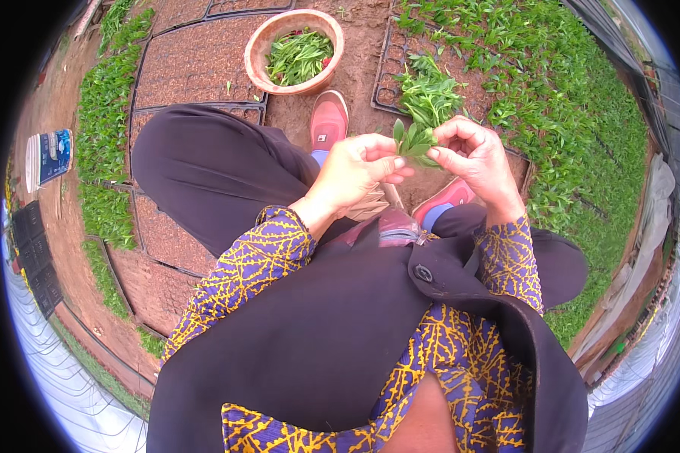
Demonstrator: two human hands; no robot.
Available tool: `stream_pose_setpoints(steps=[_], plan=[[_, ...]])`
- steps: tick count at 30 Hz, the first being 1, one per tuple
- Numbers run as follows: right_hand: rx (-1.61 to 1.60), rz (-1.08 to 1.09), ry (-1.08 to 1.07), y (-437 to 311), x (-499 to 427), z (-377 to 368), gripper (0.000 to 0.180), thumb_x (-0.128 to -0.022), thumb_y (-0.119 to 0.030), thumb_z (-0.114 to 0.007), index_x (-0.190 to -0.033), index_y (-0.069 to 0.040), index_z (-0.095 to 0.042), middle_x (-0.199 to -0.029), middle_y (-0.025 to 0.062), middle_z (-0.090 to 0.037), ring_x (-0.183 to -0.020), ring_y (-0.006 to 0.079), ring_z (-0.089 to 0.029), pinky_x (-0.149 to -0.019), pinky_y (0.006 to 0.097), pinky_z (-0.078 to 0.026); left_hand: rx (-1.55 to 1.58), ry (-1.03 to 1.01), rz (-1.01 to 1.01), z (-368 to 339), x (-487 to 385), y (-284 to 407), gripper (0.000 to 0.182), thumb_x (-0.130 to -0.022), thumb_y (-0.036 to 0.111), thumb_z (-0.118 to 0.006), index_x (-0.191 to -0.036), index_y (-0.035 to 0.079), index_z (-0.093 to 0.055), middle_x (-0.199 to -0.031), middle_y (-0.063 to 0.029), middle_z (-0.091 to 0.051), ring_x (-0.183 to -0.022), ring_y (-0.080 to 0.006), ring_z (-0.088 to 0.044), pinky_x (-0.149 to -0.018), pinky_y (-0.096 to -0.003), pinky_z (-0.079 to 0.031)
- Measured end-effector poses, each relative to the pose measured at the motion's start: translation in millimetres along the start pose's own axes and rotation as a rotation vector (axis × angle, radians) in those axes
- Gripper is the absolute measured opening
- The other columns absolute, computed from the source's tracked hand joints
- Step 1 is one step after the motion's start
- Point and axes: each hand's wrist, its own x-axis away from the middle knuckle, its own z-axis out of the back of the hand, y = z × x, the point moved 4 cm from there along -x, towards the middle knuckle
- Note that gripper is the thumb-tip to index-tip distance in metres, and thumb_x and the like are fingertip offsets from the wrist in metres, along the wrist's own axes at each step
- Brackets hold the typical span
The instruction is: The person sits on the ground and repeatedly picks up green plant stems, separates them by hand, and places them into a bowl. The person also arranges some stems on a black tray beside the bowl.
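Note:
Between my two hands is a small bunch of leafy green cuttings (pixel 415 141), held over the gap between my feet. My left hand (pixel 364 164) has its thumb and fingers closed on the left side of the bunch. From the right, my right hand (pixel 473 156) pinches the same leaves between thumb and fingertips. Just beyond them, a loose pile of green cuttings (pixel 429 93) lies on a black cell tray (pixel 388 85) filled with brown growing medium. The exact stem ends in my fingers are hidden.
A clay-coloured bowl (pixel 254 59) with cut greens stands on the soil beyond my left shoe (pixel 328 119). Filled cell trays (pixel 198 65) lie at left. Dense rows of seedlings (pixel 578 141) spread on the right. A white-and-blue bucket (pixel 50 157) and black trays (pixel 37 255) sit far left.

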Motion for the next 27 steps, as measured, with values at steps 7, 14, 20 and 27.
stream_pose_setpoints(steps=[7, 14, 20, 27], plan=[[0.281, 0.092, 0.110, -8.1, 2.6, -9.7, 0.015, -0.074, -0.007, -0.076, -0.085, -0.003, -0.066, -0.086, 0.0017, -0.060, -0.077, 0.0109, -0.058, -0.065, 0.0239, -0.047, -0.070, -0.006, -0.004, 5.2, -3.0, -4.4, 0.015, -0.089, 0.003, -0.059, -0.101, -0.006, -0.057, -0.098, -0.0134, -0.064, -0.092, -0.0233, -0.067, -0.076, -0.0293, -0.055], [0.849, 0.660, 0.232, -33.1, 19.9, -44.0, 0.019, -0.063, -0.006, -0.079, -0.076, -0.006, -0.064, -0.082, 0.0072, -0.060, -0.079, 0.0226, -0.058, -0.068, 0.0321, -0.048, -0.074, 0.162, -0.082, 8.6, -10.2, -10.6, 0.017, -0.089, 0.006, -0.060, -0.102, -0.004, -0.055, -0.091, -0.0096, -0.063, -0.081, -0.0193, -0.065, -0.073, -0.0298, -0.056], [0.591, 0.390, 0.207, -18.4, 24.6, -37.3, 0.017, -0.068, -0.004, -0.078, -0.076, -0.003, -0.063, -0.084, 0.0059, -0.060, -0.072, 0.0163, -0.058, -0.064, 0.0290, -0.049, 0.174, 0.149, -0.065, 2.4, -5.6, -16.8, 0.017, -0.089, 0.007, -0.060, -0.104, -0.002, -0.056, -0.096, -0.0097, -0.061, -0.080, -0.0175, -0.063, -0.073, -0.0300, -0.056], [-0.766, 0.001, 0.239, 40.4, 19.3, -21.0, 0.006, -0.085, -0.005, -0.065, -0.090, -0.004, -0.062, -0.091, 0.0026, -0.063, -0.080, 0.0116, -0.058, -0.069, 0.0242, -0.047, 0.328, -0.003, 0.066, -8.8, -6.2, -10.6, 0.018, -0.090, 0.006, -0.057, -0.105, -0.004, -0.052, -0.098, -0.0131, -0.062, -0.091, -0.0259, -0.066, -0.077, -0.0340, -0.057]])
